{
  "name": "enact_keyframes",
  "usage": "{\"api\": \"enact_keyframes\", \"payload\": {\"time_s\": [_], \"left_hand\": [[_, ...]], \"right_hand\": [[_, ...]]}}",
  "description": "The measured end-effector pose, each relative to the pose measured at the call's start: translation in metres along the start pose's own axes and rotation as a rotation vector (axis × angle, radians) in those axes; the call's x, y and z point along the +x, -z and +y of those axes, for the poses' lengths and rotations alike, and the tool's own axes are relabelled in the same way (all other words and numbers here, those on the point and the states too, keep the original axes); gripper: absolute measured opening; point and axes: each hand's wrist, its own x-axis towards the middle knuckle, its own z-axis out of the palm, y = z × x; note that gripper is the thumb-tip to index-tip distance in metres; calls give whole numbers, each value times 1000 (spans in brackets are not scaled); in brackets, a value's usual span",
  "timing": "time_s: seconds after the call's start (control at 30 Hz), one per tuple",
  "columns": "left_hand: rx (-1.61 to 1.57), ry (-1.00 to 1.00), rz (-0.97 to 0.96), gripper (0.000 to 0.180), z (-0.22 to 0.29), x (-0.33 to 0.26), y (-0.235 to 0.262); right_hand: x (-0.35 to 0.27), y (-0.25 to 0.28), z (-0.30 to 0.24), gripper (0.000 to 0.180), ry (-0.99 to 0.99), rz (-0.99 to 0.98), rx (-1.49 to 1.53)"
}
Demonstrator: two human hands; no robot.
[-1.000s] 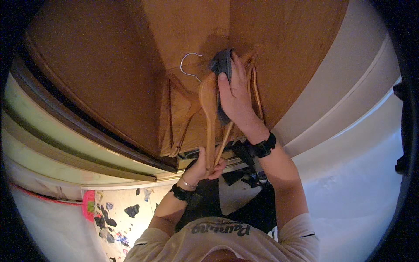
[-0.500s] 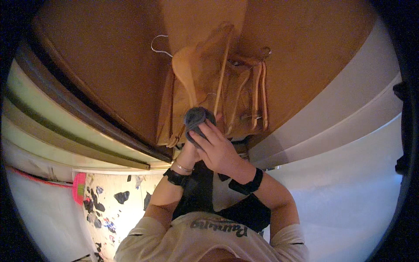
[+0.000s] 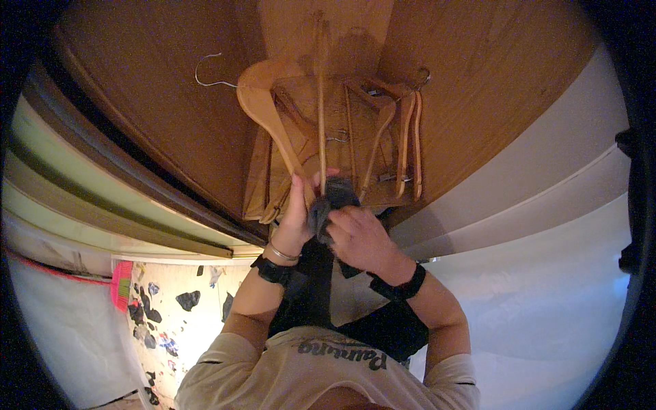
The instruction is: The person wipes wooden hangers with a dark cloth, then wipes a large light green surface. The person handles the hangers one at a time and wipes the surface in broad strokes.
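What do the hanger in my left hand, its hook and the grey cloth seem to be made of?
Hanger: wood, probably varnished, from its honey-brown colour and smooth surface. Hook: metal wire, perhaps steel, thin and silvery. Grey cloth: soft, matt fabric, bunched in folds; fibre unclear.

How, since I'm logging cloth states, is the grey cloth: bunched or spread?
Bunched: the cloth shows thick folds, gathered against the right hand.

Smooth wooden hanger (image 3: pixel 258 96), matt cloth (image 3: pixel 339 192)
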Motion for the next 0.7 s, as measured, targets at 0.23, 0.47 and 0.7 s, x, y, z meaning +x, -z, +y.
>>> {"api": "enact_keyframes", "payload": {"time_s": [0.23,0.47,0.7], "left_hand": [[96,294,288,56,-36,-19,16],[843,-236,402,40,-39,-6,13],[1234,-237,235,50,-50,0,29]], "right_hand": [[33,-4,31,15,-170,34,-104],[21,-17,42,25,-690,98,352],[4,-43,32,44,-759,151,540]]}}
